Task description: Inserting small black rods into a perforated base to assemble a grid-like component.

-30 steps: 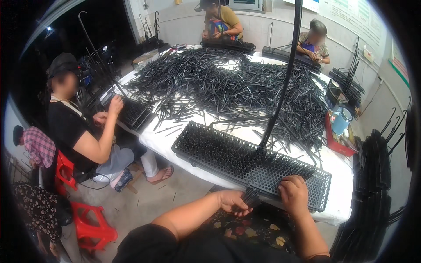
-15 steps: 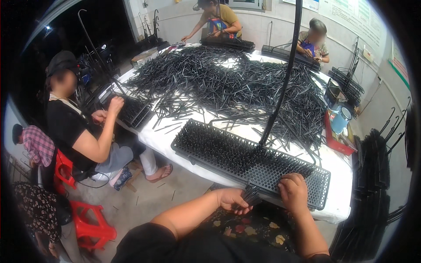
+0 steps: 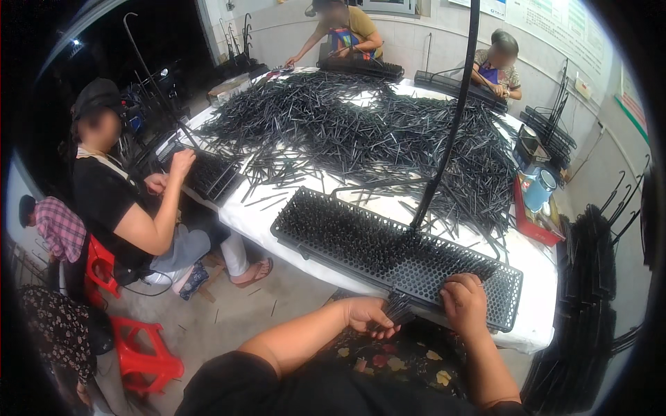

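Note:
A long black perforated tray [image 3: 501,305] lies along the table edge in front of me. Thin black sticks stand upright in its holes across the left and middle; the right end shows bare holes. My left hand [image 3: 371,317] is closed around a bundle of thin black sticks [image 3: 400,305], just off the tray's near edge. Over the right part of the tray, my right hand [image 3: 463,301] has its thumb and fingers pinched together at the holes. What the pinch holds, if anything, is too small to make out. A hooked black rod [image 3: 451,139] rises from the tray.
A large heap of black sticks [image 3: 333,128] covers the white table [image 3: 257,232]. At the right stands a red box [image 3: 531,218] with a blue jug [image 3: 540,188]. Another person [image 3: 121,187] works at the left, two more across the table. Red stools [image 3: 147,353] stand on the floor.
Almost nothing differs. Both my hands stay in the same places, the left still around the bundle. The hands of the person at the far right have shifted slightly.

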`<state>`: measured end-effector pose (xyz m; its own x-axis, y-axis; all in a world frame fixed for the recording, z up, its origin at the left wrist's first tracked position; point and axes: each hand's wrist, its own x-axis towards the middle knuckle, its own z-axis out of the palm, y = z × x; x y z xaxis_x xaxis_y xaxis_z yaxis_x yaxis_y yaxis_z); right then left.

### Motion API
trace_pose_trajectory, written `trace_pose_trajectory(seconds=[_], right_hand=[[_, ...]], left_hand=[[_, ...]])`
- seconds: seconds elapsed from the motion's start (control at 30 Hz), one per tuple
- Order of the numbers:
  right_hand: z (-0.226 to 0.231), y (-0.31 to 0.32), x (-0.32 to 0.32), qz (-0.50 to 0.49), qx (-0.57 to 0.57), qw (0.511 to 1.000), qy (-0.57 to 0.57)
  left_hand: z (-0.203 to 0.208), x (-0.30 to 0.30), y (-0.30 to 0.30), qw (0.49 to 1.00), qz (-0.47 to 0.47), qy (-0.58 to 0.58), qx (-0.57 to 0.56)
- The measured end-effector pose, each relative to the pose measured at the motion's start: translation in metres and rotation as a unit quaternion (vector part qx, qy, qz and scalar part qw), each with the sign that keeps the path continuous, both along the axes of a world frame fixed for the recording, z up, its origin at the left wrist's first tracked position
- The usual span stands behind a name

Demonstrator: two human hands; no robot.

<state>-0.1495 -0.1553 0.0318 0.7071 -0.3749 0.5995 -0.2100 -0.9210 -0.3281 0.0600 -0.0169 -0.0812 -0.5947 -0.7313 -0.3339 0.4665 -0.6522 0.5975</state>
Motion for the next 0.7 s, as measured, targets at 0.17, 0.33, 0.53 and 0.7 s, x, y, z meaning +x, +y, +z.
trace_pose_trajectory(seconds=[0.17, 0.33, 0.53, 0.7], right_hand=[[0.001, 0.0, 0.0, 0.004, 0.008, 1.0, 0.002], [0.002, 0.0, 0.0, 0.012, 0.012, 1.0, -0.003], [0.002, 0.0, 0.0, 0.013, 0.009, 1.0, -0.008], [0.002, 0.0, 0.0, 0.012, 0.01, 1.0, -0.006]], left_hand=[[-0.005, 0.0, 0.0, 1.0, 0.0, -0.007, -0.002], [-0.003, 0.0, -0.001, 1.0, -0.002, -0.006, -0.008], [0.0, -0.001, 0.0, 1.0, 0.002, -0.008, 0.015], [0.008, -0.002, 0.001, 1.0, 0.004, -0.011, 0.006]])
